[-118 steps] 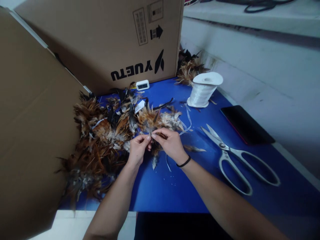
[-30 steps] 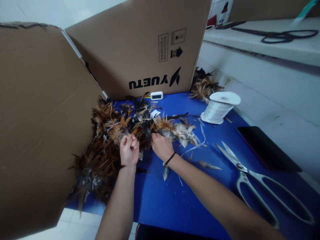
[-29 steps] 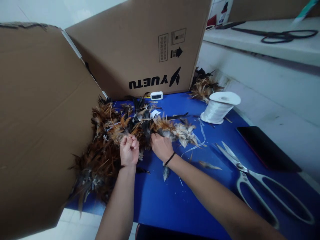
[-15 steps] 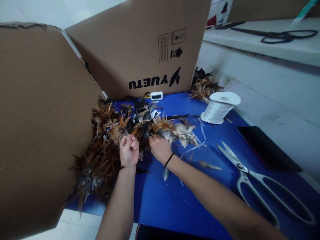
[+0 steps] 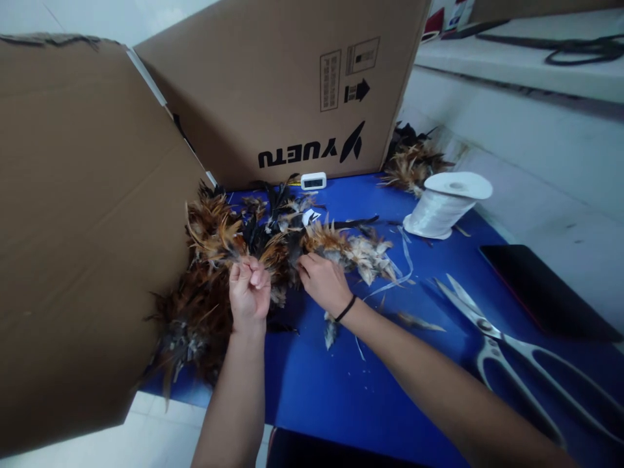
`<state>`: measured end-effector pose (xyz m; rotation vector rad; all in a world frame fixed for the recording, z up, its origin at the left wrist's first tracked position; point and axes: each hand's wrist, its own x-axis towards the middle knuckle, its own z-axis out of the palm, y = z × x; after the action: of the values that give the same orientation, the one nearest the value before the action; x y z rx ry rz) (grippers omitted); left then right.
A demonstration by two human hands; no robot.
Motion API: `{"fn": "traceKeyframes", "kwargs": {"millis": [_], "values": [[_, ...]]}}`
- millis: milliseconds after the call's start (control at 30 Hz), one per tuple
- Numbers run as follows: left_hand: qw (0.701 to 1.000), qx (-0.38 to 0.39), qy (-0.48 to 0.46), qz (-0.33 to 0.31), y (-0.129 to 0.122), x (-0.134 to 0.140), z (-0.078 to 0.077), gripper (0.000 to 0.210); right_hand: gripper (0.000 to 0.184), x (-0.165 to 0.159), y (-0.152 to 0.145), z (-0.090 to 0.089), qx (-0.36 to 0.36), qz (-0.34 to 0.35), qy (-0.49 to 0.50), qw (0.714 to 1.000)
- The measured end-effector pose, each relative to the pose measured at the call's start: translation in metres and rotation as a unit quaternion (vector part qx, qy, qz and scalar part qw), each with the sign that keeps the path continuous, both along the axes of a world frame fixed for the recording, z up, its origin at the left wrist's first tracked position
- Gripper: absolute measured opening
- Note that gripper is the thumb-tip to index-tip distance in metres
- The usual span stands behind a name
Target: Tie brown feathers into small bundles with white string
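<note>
My left hand [image 5: 249, 292] is turned palm up, its fingers curled closed around the base of some brown feathers [image 5: 221, 242] that fan out above it. Beside it, my right hand [image 5: 325, 283] is palm down. Its fingertips pinch dark fluff at the left end of a row of tan and whitish feathers [image 5: 365, 255]; the exact grip is partly hidden. Thin white ribbon [image 5: 405, 263] trails from the right end of that row. Left of my left forearm lies a big heap of reddish-brown feathers [image 5: 197, 305].
Large scissors [image 5: 489, 328] lie part-open at right on the blue table [image 5: 312, 396], near a black phone-like slab [image 5: 548, 289]. A white ribbon spool [image 5: 441, 211] stands behind. Cardboard panels [image 5: 273, 78] wall the left and back. A small white display [image 5: 313, 181] sits at the back.
The view has shifted slightly, moving the table's things rightward in the picture. My hands are a little farther apart, both still closed among the feathers.
</note>
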<state>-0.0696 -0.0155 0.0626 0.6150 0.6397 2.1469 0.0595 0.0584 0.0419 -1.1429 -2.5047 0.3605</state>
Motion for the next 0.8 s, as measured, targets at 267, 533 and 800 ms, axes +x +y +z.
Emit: {"fn": "traceKeyframes", "kwargs": {"millis": [267, 533, 800], "values": [[0.997, 0.069, 0.006, -0.030, -0.017, 0.006, 0.022, 0.015, 0.034, -0.005, 0.001, 0.002, -0.042, 0.094, 0.131, 0.986], [0.994, 0.104, -0.008, -0.044, -0.027, 0.010, 0.043, 0.011, 0.030, -0.028, 0.009, -0.002, 0.021, 0.178, -0.025, 0.983], [0.991, 0.130, 0.004, -0.036, -0.038, 0.008, 0.060, 0.011, 0.034, -0.032, 0.017, 0.000, -0.003, 0.133, 0.033, 0.991]]}}
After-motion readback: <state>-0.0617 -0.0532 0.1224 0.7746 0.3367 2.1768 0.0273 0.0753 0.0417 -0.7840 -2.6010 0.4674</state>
